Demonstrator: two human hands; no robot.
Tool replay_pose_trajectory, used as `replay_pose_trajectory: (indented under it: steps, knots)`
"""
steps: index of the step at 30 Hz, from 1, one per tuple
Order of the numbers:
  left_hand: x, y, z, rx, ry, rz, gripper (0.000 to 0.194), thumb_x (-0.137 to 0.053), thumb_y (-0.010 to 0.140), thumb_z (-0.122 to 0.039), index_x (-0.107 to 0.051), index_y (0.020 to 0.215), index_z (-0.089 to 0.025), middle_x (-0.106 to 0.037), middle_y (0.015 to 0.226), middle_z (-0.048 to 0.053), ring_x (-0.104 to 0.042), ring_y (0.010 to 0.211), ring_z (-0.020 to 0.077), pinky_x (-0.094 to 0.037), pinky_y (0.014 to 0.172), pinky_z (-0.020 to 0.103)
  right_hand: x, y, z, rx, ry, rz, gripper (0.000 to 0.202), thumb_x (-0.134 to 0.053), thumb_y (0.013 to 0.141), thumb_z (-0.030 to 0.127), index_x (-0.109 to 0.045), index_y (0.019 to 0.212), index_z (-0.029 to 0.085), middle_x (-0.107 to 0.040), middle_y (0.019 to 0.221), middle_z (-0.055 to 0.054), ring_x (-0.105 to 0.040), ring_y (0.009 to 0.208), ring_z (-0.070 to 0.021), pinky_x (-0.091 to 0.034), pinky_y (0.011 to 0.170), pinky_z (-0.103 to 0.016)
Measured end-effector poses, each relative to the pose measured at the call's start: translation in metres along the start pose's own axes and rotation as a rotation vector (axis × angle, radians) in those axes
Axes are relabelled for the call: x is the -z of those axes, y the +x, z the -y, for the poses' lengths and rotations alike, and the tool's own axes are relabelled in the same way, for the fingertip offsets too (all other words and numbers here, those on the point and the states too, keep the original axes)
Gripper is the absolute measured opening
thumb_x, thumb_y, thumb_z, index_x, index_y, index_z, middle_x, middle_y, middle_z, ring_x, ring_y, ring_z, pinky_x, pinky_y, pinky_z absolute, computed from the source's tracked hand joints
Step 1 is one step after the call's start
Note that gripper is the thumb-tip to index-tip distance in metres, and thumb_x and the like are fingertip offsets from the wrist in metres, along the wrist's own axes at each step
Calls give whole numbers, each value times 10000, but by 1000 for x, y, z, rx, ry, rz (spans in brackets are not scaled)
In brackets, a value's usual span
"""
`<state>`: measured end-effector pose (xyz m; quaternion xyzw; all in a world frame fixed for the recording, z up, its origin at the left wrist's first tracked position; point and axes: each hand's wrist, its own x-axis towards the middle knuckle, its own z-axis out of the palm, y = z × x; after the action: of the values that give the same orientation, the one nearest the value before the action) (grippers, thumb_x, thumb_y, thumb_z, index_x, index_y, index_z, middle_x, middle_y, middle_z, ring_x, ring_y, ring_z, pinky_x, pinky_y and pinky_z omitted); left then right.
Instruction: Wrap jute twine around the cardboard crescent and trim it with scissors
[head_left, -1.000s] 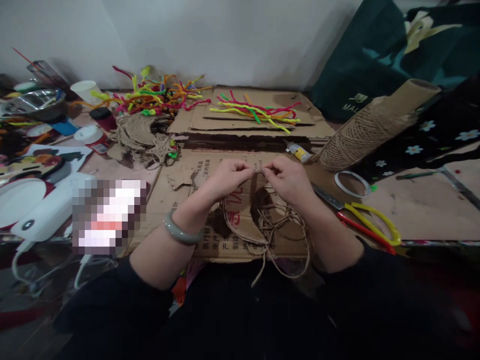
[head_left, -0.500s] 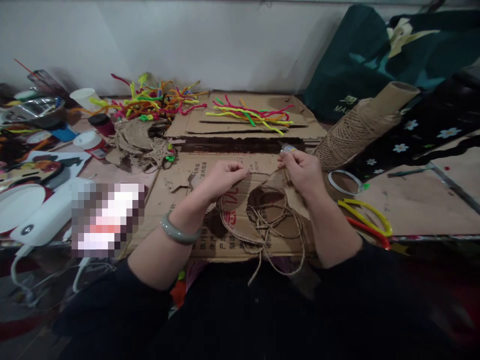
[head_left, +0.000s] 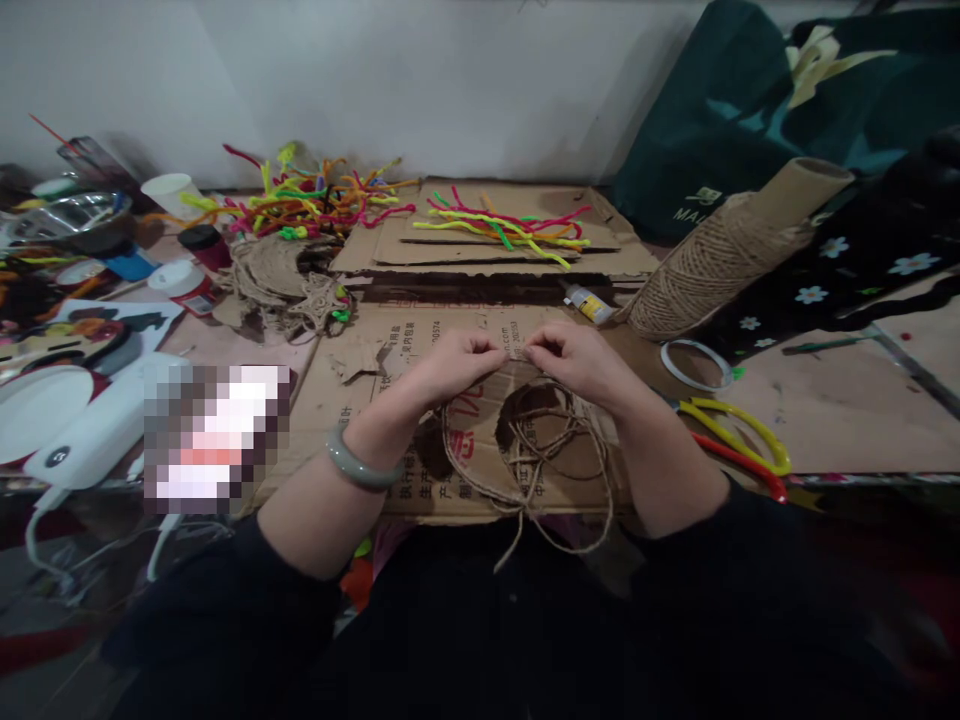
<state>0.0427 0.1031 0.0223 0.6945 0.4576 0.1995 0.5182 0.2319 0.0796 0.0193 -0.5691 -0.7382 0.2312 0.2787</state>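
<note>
My left hand (head_left: pixel 469 362) is closed in a pinch on a strand of jute twine over the cardboard sheet (head_left: pixel 352 440). Just to its right, my right hand (head_left: pixel 564 358) pinches the twine too, and the fingertips of both hands nearly meet. The short stretch between them is hard to make out. Below the hands, loose loops of twine (head_left: pixel 600 440) lie on the cardboard, and one end hangs past its near edge. A small glue tube (head_left: pixel 589 303) lies just beyond my right hand. Left of my left hand is a cardboard star (head_left: pixel 362 363).
A twine roll (head_left: pixel 712 265) leans at the right, near a tape ring (head_left: pixel 696 366) and yellow-and-red-handled scissors (head_left: pixel 739 430). Colourful pipe cleaners (head_left: pixel 510 230) lie on cardboard at the back. Twine-covered shapes (head_left: pixel 281 280) and a blurred-out phone (head_left: pixel 217 435) are at the left.
My right hand has moved left and slightly towards me, closing the gap to my left hand and uncovering the glue tube. My left hand has shifted slightly right.
</note>
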Motion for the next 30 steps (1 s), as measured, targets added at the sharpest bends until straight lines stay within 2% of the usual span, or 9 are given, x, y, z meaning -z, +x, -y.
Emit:
replay_pose_trajectory:
  steps: [5, 10, 12, 15, 17, 19, 26, 30]
  knots:
    - [0, 0, 1, -1, -16, 0, 215, -548, 767, -303, -551, 600, -168, -429, 529, -56, -378, 490, 77, -275, 492, 232, -1, 4, -3, -123, 50, -113, 125, -497, 803, 245, -552, 700, 201, -618, 684, -24, -546, 669, -159, -395, 667, -298]
    - [0, 0, -1, 18, -34, -1, 240, -544, 791, -309, -546, 601, -162, -416, 532, -57, -345, 484, 68, -261, 496, 236, -1, 2, -10, -158, 100, -177, 293, -463, 842, 414, -525, 650, 202, -582, 630, -30, -508, 617, -154, -376, 628, -302]
    - [0, 0, -1, 18, -43, 2, 237, -540, 796, -300, -545, 603, -162, -416, 535, -55, -350, 483, 67, -259, 498, 239, -1, -1, -9, -124, 147, -155, 328, -485, 821, 468, -569, 662, 194, -574, 628, -23, -491, 616, -150, -366, 628, -303]
    - [0, 0, 0, 11, -45, 2, 235, -538, 794, -291, -537, 596, -166, -404, 528, -58, -342, 478, 66, -252, 496, 242, -2, -3, -8, -90, 185, -23, 352, -500, 801, 497, -621, 702, 181, -551, 627, -7, -474, 618, -144, -350, 614, -296]
    - [0, 0, 1, -5, -40, 5, 231, -538, 788, -296, -539, 596, -168, -412, 531, -55, -352, 484, 69, -252, 497, 243, -2, -3, -9, -95, 192, 62, 354, -511, 791, 498, -620, 684, 179, -524, 603, 4, -451, 599, -136, -334, 595, -291]
    - [0, -1, 1, -15, -26, 14, 225, -539, 783, -304, -546, 603, -170, -430, 539, -50, -363, 490, 73, -259, 499, 245, -3, -2, -10, -97, 217, 89, 325, -522, 778, 477, -617, 686, 180, -510, 588, 14, -435, 579, -128, -326, 582, -287]
    - [2, -1, 1, -8, -36, 21, 231, -554, 779, -332, -557, 610, -176, -445, 554, -38, -373, 497, 80, -276, 502, 251, -3, -2, -9, -66, 147, -45, 186, -515, 796, 339, -563, 688, 196, -565, 628, 4, -477, 613, -136, -359, 605, -293]
    - [2, -1, 1, 7, -43, 22, 228, -552, 777, -342, -560, 622, -175, -435, 547, -46, -364, 490, 76, -277, 499, 244, -3, -1, -14, -92, 189, -121, 180, -500, 829, 327, -527, 698, 208, -578, 651, 0, -504, 634, -138, -396, 633, -295]
